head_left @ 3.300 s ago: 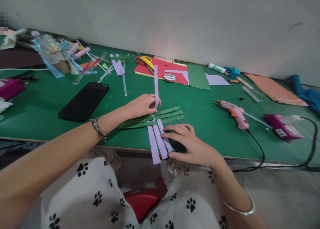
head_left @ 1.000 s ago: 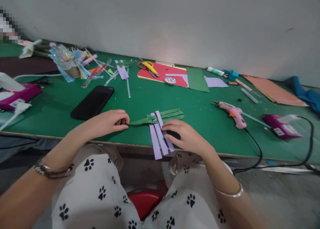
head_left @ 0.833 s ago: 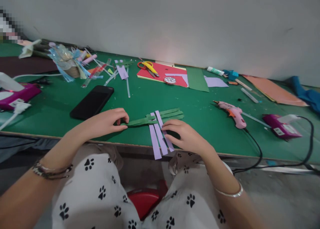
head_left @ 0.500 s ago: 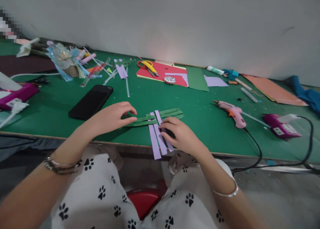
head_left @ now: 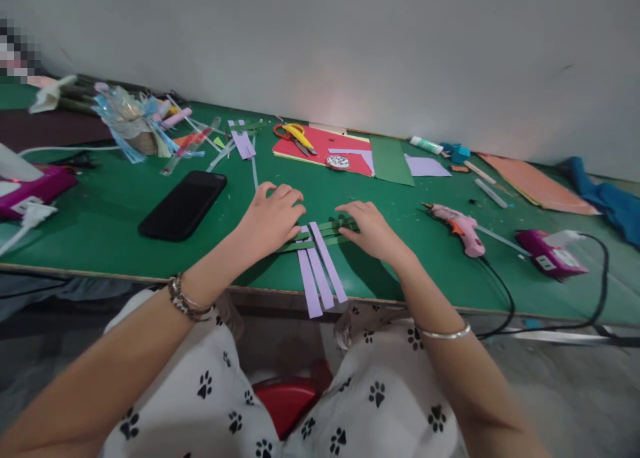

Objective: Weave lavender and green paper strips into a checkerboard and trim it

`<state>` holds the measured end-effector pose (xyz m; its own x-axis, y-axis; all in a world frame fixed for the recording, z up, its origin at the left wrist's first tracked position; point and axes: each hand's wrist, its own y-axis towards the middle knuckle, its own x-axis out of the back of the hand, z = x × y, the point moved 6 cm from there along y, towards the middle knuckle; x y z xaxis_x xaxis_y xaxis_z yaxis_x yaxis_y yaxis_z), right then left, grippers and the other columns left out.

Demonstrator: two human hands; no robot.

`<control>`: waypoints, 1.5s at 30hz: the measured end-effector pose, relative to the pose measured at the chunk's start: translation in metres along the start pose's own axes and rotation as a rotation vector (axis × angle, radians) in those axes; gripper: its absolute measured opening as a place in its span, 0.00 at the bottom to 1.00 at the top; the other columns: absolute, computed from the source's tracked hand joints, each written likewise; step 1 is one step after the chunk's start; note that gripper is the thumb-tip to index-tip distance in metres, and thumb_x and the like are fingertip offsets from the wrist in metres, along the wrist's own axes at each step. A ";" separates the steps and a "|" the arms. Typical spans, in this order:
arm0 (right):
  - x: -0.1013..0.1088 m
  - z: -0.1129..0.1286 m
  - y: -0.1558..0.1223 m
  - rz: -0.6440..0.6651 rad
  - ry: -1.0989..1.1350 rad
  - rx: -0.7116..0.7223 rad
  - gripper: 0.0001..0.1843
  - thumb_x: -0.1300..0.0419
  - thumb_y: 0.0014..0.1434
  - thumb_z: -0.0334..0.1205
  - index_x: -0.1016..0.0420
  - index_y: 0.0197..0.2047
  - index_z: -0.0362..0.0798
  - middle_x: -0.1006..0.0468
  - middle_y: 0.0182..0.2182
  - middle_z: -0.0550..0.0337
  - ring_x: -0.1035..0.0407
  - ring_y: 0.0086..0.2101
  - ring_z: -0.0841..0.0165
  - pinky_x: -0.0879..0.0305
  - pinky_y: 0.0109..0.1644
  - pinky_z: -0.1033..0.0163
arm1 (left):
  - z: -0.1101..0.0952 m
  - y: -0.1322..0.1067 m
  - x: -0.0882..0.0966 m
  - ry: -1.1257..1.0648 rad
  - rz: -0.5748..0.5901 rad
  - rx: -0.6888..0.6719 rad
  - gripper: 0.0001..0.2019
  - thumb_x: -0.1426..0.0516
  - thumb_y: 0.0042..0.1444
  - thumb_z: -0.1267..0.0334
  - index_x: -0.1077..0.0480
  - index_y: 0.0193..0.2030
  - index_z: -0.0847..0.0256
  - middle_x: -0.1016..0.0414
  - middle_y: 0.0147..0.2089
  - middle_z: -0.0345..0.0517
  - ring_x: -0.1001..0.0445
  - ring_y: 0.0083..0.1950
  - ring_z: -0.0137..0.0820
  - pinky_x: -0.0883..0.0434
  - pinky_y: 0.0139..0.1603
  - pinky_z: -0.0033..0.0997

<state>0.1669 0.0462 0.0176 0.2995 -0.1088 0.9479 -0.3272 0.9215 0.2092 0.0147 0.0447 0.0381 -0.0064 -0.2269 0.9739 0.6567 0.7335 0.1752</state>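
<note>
Three lilac paper strips (head_left: 320, 278) lie side by side near the table's front edge, their lower ends sticking out past it. Green paper strips (head_left: 295, 247) cross them near the top in a weave. Over the left ends of the green strips is my left hand (head_left: 275, 218), its fingers bent and spread. My right hand (head_left: 373, 231) hovers at their right ends, thumb and forefinger apart. Neither hand visibly grips a strip, though the fingers cover parts of the green ones.
A black phone (head_left: 184, 205) lies left. Scissors (head_left: 296, 138) rest on red paper (head_left: 345, 138) at the back, beside green paper (head_left: 393, 159). To the right are a pink glue gun (head_left: 460, 228) and a purple power socket (head_left: 553, 253) with cables.
My left hand has moved right and away from me, over the weave. My right hand has left the lilac strips and shifted right, to the green ends.
</note>
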 end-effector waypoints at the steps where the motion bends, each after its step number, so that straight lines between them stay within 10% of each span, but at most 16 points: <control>1: -0.003 0.000 0.004 0.068 -0.037 -0.013 0.17 0.43 0.53 0.33 0.30 0.48 0.50 0.28 0.45 0.53 0.37 0.46 0.58 0.40 0.45 0.52 | 0.002 0.001 0.001 0.001 0.000 -0.014 0.10 0.45 0.57 0.66 0.29 0.45 0.60 0.30 0.52 0.50 0.35 0.54 0.40 0.45 0.54 0.45; 5: -0.010 0.003 0.011 0.212 -0.064 -0.044 0.14 0.42 0.53 0.35 0.28 0.44 0.54 0.29 0.44 0.56 0.37 0.47 0.59 0.44 0.45 0.54 | 0.000 0.010 0.003 0.004 0.100 -0.197 0.13 0.45 0.56 0.67 0.31 0.49 0.58 0.28 0.49 0.47 0.32 0.49 0.36 0.39 0.44 0.33; 15: -0.016 -0.005 0.008 0.041 0.013 -0.091 0.09 0.42 0.53 0.34 0.27 0.38 0.53 0.27 0.42 0.60 0.35 0.47 0.64 0.60 0.55 0.46 | -0.025 0.031 -0.012 0.083 0.230 -0.515 0.11 0.45 0.53 0.72 0.29 0.41 0.54 0.28 0.39 0.41 0.29 0.32 0.28 0.44 0.26 0.27; 35: -0.008 -0.005 0.007 -0.069 0.004 -0.107 0.04 0.42 0.50 0.33 0.30 0.31 0.51 0.26 0.38 0.61 0.34 0.45 0.63 0.66 0.56 0.40 | -0.013 0.036 -0.028 -0.217 0.371 -0.384 0.11 0.50 0.57 0.67 0.34 0.47 0.60 0.34 0.41 0.46 0.33 0.32 0.27 0.41 0.28 0.24; 45: 0.000 -0.005 0.001 -0.067 0.086 -0.134 0.08 0.47 0.56 0.39 0.29 0.28 0.52 0.25 0.38 0.60 0.33 0.44 0.62 0.65 0.56 0.39 | 0.007 0.028 -0.032 -0.396 0.158 -0.247 0.22 0.47 0.55 0.60 0.42 0.55 0.62 0.40 0.52 0.52 0.31 0.40 0.31 0.36 0.38 0.27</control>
<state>0.1709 0.0487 0.0170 0.3941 -0.1449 0.9076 -0.1829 0.9554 0.2319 0.0279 0.0766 0.0125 -0.1472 0.1708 0.9742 0.8319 0.5542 0.0285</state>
